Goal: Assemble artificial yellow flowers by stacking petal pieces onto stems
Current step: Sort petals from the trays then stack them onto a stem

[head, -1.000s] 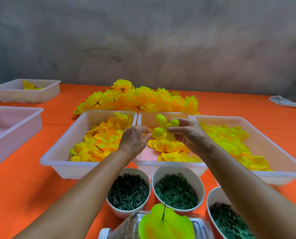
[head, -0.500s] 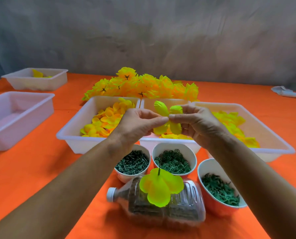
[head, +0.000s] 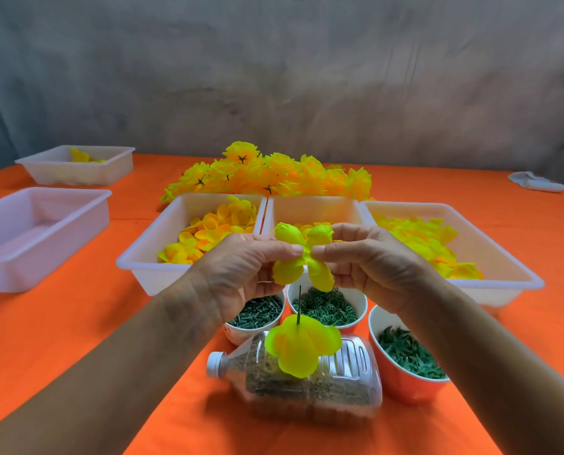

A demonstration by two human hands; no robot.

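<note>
We hold a four-lobed yellow petal piece (head: 303, 256) in the air between both hands, above the cups and in front of the middle tray. Our left hand (head: 241, 274) pinches its centre from the left with thumb and forefinger, and our right hand (head: 369, 264) pinches it from the right the same way; the other fingers curl loosely below.

Just beneath it a thin dark stem (head: 299, 305) stands upright, with a larger yellow-green petal layer (head: 302, 348) already threaded on it. The held piece is above the stem tip and apart from it. The stem rises from a clear plastic bottle (head: 306, 385) that lies on its side on the orange counter (head: 60, 339), white cap to the left, with grainy filling inside.

Behind the bottle stand three cups of dark green parts: the left cup (head: 257, 315) holds short pegs, the middle cup (head: 326, 310) small rings, and the right cup (head: 408, 359), orange outside, jagged pieces.

Farther back sit three white trays side by side: the left tray (head: 149, 261), the middle tray (head: 313, 208) and the right tray (head: 503, 267), each holding loose yellow petals. Beyond them lies a heap of finished yellow flowers (head: 270, 175). Off to the left are two more white trays (head: 41, 238), the farther one with a few yellow pieces.
</note>
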